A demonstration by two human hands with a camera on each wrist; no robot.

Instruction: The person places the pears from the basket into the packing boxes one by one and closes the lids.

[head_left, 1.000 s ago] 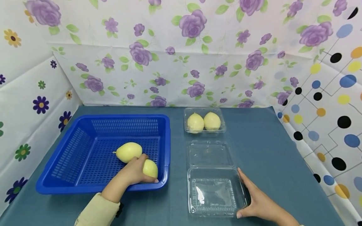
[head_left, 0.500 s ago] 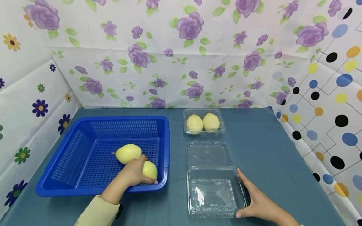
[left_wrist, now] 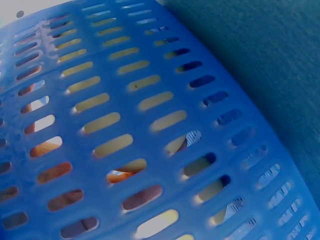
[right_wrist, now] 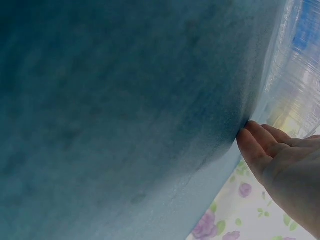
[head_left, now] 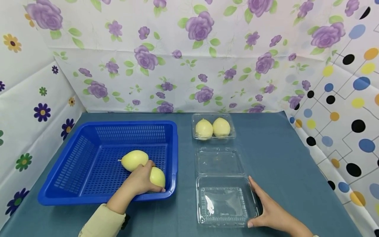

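In the head view, my left hand grips a pale yellow pear in the near right corner of the blue plastic basket. Another pear, its stem pointing left, lies just behind it. The basket's slotted wall covers most of the left wrist view and hides much of that hand. A clear plastic clamshell box lies with its lid folded back. Against its right side rests my right hand, thumb near the front corner and fingers near the back one. Its fairly straight fingers appear in the right wrist view.
Behind the unfolded lid stands a second clear box with two pears in it. Blue-green cloth covers the table. Patterned sheets enclose its back and both sides.
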